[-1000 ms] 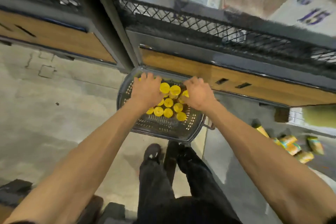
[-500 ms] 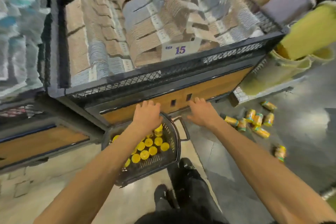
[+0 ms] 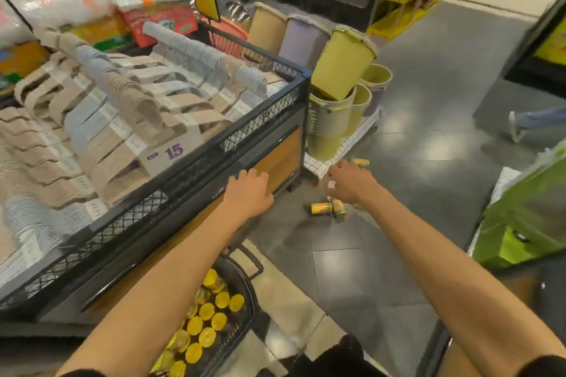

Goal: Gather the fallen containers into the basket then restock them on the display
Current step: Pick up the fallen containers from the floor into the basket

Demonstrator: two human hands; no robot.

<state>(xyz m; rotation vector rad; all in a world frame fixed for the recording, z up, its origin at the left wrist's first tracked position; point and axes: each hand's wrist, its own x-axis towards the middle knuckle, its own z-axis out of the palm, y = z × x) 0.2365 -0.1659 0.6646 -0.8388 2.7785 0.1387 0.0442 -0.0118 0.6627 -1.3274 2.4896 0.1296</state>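
A dark plastic basket [image 3: 248, 294] sits on the floor below my arms, holding several upright containers with yellow lids [image 3: 211, 320]. My left hand [image 3: 248, 193] hovers open over the wooden side panel of the display bin, fingers spread, holding nothing. My right hand [image 3: 349, 182] reaches forward, open and empty, above the floor. Fallen yellow containers [image 3: 321, 208] lie on the dark floor just beyond it, and another container [image 3: 360, 161] lies near the white wire rack. My right hand hides part of that group.
A black mesh display bin [image 3: 263, 119] full of folded cloths with a "15" price card stands at left. Stacked yellow, tan and lilac buckets [image 3: 340, 70] lean on a white wire rack. A green fixture [image 3: 526, 214] is at right. A person's leg [image 3: 533, 119] passes at far right.
Both hands have left the basket and lifted forward. My view has risen from the basket to the aisle, and the basket now lies low under my arms.
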